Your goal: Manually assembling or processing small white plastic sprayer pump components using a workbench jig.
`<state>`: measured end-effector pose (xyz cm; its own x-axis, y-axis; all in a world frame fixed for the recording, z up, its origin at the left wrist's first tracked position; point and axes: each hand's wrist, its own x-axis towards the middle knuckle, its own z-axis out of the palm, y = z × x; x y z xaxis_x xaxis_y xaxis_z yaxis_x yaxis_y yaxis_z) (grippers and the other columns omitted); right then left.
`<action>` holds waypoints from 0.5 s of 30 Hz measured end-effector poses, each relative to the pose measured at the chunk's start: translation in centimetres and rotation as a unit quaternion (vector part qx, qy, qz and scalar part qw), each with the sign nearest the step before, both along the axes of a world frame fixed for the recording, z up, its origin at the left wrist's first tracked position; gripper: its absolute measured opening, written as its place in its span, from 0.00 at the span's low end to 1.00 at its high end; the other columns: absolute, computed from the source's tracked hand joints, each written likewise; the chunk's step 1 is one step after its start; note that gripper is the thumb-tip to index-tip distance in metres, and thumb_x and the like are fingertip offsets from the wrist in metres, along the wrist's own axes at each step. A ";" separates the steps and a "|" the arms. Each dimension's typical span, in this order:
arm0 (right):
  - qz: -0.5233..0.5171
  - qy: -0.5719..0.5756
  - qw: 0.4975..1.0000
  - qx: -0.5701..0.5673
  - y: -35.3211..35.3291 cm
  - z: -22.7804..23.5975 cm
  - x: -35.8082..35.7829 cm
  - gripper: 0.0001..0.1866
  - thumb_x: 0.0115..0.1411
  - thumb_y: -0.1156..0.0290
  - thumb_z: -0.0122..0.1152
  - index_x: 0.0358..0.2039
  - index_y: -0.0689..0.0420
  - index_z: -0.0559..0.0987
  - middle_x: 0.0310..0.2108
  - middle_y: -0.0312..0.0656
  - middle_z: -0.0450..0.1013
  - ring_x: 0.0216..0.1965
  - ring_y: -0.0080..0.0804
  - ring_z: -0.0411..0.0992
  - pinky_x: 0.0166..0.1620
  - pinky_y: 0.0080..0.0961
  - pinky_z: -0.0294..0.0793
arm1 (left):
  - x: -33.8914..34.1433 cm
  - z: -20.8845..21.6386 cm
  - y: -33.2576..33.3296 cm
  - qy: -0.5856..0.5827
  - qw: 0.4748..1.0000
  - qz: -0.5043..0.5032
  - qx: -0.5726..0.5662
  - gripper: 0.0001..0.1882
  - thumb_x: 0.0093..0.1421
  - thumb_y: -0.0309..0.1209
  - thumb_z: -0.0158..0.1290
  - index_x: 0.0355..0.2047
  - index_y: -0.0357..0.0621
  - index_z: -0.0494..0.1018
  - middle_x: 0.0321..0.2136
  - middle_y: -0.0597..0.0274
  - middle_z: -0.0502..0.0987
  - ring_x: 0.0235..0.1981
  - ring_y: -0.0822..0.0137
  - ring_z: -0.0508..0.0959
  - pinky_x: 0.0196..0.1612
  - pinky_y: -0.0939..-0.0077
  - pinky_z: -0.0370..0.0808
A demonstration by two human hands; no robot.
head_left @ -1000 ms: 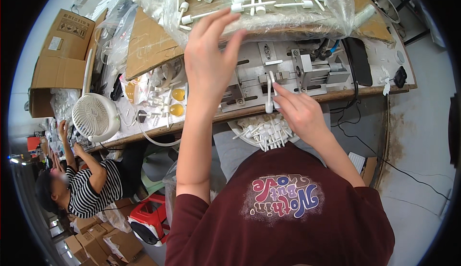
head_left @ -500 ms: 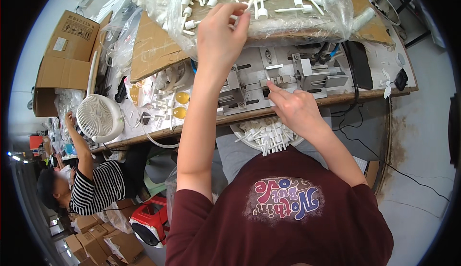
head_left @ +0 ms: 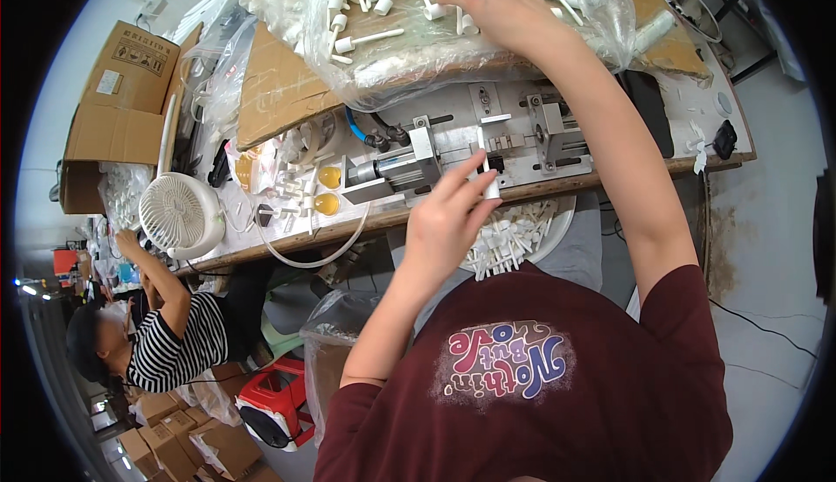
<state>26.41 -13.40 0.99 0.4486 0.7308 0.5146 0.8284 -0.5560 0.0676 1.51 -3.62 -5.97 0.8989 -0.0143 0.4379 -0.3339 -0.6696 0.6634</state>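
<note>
A long white bench [head_left: 692,103] with a worn wooden edge crosses the scene. On its far side lies a brown corrugated cardboard sheet [head_left: 283,90] under crumpled clear plastic film [head_left: 401,81], carrying a loose heap of white capped plastic sticks [head_left: 384,6]. Nearer stands a silver metal fixture [head_left: 504,143] with blocks at left and right; nearer again, at the lap, is a round white bowl [head_left: 570,221] of similar pieces.

The bare right hand [head_left: 503,7] is over the heap, fingers curled; whether it pinches a piece, I cannot tell. Lifting one piece straight up should disturb its neighbours least, and a raised forearm should clear the fixture's right end.

The bare left hand [head_left: 444,229] pinches one slim white plastic stick [head_left: 493,189] between thumb and fingers. That stick points from near to far, at the middle of the fixture between the blocks. A light, steady pinch close to its near end looks best: it should hold the stick straight while leaving the fingertips outside the metal parts.
</note>
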 end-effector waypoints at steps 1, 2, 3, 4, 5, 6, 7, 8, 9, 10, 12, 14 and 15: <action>0.001 -0.011 1.000 0.002 0.1 -0.3 0.5 0.12 0.48 0.78 0.64 0.35 0.57 0.76 0.38 0.46 0.71 0.41 0.44 0.74 0.39 0.37 0.76 | -0.2 -0.8 -0.4 -0.033 0.995 0.025 0.094 0.16 0.52 0.25 0.65 0.42 0.40 0.80 0.51 0.56 0.78 0.35 0.65 0.84 0.37 0.76 0.80; 0.003 -0.021 1.000 0.005 0.1 -0.3 0.7 0.10 0.50 0.78 0.63 0.35 0.57 0.76 0.38 0.42 0.73 0.39 0.43 0.76 0.38 0.37 0.76 | -0.2 -1.6 -0.6 -0.040 0.991 0.030 0.124 0.16 0.52 0.26 0.64 0.42 0.42 0.80 0.51 0.57 0.78 0.33 0.65 0.83 0.35 0.75 0.79; 0.005 -0.032 0.999 0.007 0.1 -0.4 0.8 0.09 0.53 0.78 0.62 0.36 0.56 0.77 0.37 0.39 0.75 0.38 0.41 0.77 0.37 0.38 0.76 | 0.0 -2.3 -0.8 -0.047 0.987 0.034 0.152 0.16 0.52 0.27 0.64 0.42 0.43 0.80 0.50 0.59 0.79 0.31 0.65 0.82 0.33 0.75 0.78; -0.007 0.002 1.000 -0.010 0.1 -0.6 0.9 0.09 0.53 0.79 0.61 0.36 0.57 0.76 0.37 0.40 0.75 0.39 0.42 0.77 0.37 0.39 0.76 | 0.1 -2.8 -0.8 -0.055 0.981 0.038 0.181 0.15 0.52 0.28 0.64 0.42 0.44 0.80 0.50 0.60 0.79 0.29 0.64 0.82 0.31 0.75 0.76; -0.019 0.034 0.999 -0.029 0.0 -0.3 0.7 0.09 0.53 0.79 0.61 0.35 0.57 0.75 0.37 0.40 0.75 0.40 0.43 0.76 0.38 0.39 0.76 | 0.3 -3.4 -0.9 -0.063 0.979 0.038 0.191 0.16 0.51 0.28 0.64 0.42 0.44 0.80 0.49 0.61 0.80 0.27 0.65 0.81 0.30 0.75 0.75; -0.032 0.067 0.996 -0.047 -0.1 -0.1 0.7 0.09 0.53 0.79 0.61 0.35 0.57 0.75 0.37 0.41 0.75 0.41 0.44 0.76 0.39 0.40 0.76 | 0.6 -3.8 -1.0 -0.072 0.976 0.037 0.202 0.16 0.50 0.28 0.64 0.41 0.44 0.80 0.49 0.62 0.80 0.25 0.65 0.80 0.29 0.75 0.75; -0.025 0.064 0.996 -0.063 -0.1 -0.1 1.0 0.09 0.52 0.79 0.61 0.34 0.58 0.74 0.37 0.41 0.75 0.40 0.45 0.76 0.39 0.41 0.75 | 0.8 -4.1 -1.1 -0.080 0.973 0.036 0.212 0.16 0.50 0.27 0.64 0.41 0.45 0.81 0.48 0.64 0.80 0.24 0.65 0.79 0.28 0.75 0.74; -0.020 0.062 0.995 -0.077 -0.3 -0.1 1.5 0.09 0.52 0.79 0.61 0.34 0.58 0.73 0.36 0.42 0.75 0.40 0.46 0.76 0.39 0.41 0.75 | 1.1 -3.9 -1.2 -0.076 0.973 0.040 0.213 0.16 0.49 0.28 0.64 0.41 0.45 0.81 0.48 0.64 0.80 0.23 0.65 0.78 0.28 0.75 0.74; -0.016 0.060 0.994 -0.092 -0.6 -0.2 1.8 0.09 0.52 0.79 0.61 0.33 0.58 0.72 0.36 0.42 0.75 0.40 0.47 0.76 0.39 0.41 0.75 | 1.4 -3.4 -1.2 -0.071 0.973 0.043 0.215 0.16 0.49 0.28 0.64 0.40 0.45 0.81 0.48 0.64 0.81 0.22 0.65 0.78 0.28 0.76 0.74; -0.013 0.047 0.995 -0.088 -1.1 -0.3 2.1 0.10 0.51 0.79 0.61 0.34 0.58 0.73 0.36 0.42 0.75 0.40 0.46 0.76 0.39 0.41 0.75 | 1.6 -3.0 -1.3 -0.066 0.973 0.046 0.217 0.16 0.48 0.28 0.65 0.40 0.45 0.81 0.48 0.65 0.81 0.20 0.65 0.77 0.27 0.76 0.74; 0.004 0.021 0.997 -0.073 -1.4 -0.3 2.0 0.11 0.51 0.79 0.61 0.37 0.57 0.75 0.36 0.42 0.76 0.40 0.45 0.76 0.38 0.39 0.76 | 1.7 -2.8 -1.2 -0.057 0.977 0.040 0.203 0.16 0.48 0.28 0.65 0.39 0.45 0.81 0.48 0.66 0.81 0.19 0.64 0.76 0.27 0.76 0.74; 0.031 0.043 0.998 -0.028 -2.2 0.9 0.5 0.11 0.48 0.79 0.63 0.34 0.58 0.76 0.38 0.47 0.71 0.41 0.47 0.74 0.39 0.38 0.75 | 1.7 -2.9 -0.9 -0.054 0.979 0.042 0.190 0.16 0.47 0.29 0.65 0.39 0.46 0.81 0.48 0.67 0.81 0.19 0.64 0.76 0.26 0.75 0.74; 0.044 0.056 0.997 -0.006 -2.7 1.9 -0.9 0.11 0.46 0.78 0.64 0.33 0.58 0.76 0.40 0.49 0.69 0.42 0.47 0.73 0.40 0.38 0.75 | 1.6 -3.0 -0.8 -0.057 0.980 0.044 0.184 0.15 0.47 0.29 0.65 0.38 0.46 0.81 0.47 0.67 0.81 0.19 0.64 0.76 0.26 0.75 0.74</action>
